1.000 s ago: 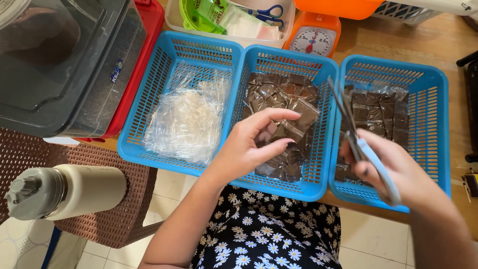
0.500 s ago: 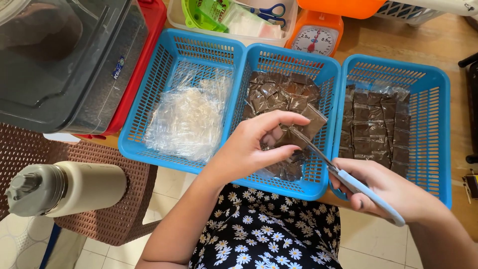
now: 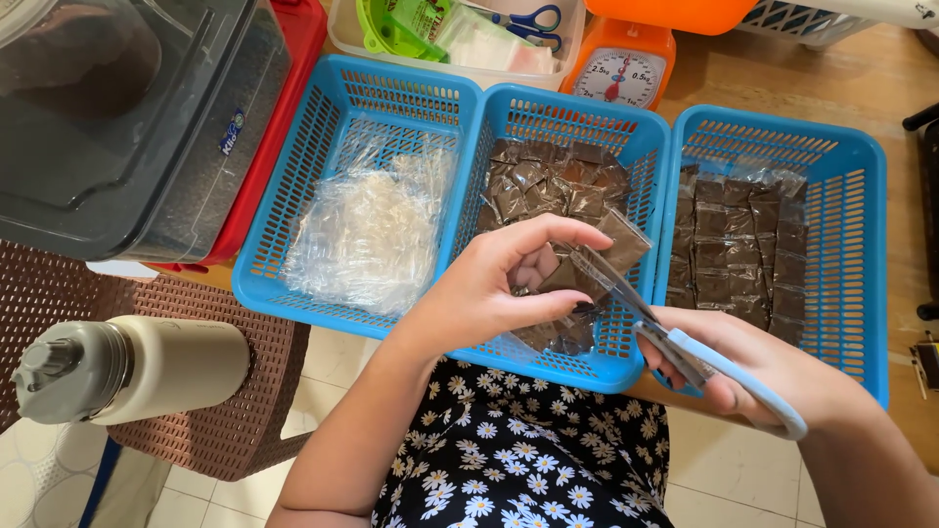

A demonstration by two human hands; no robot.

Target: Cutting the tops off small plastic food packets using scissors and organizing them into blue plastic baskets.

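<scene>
Since half a second ago, the scissors have closed in on the brown packet, pinched by left hand fingers above the middle basket; right hand grips the handles.

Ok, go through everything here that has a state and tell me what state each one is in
left hand: pinching a brown packet
right hand: gripping scissors, blades at the packet
left basket: holds clear wrappers
middle basket: loose brown packets
right basket: brown packets laid flat
flask: lying on its side, capped

Three baskets side by side — scale behind.
</scene>
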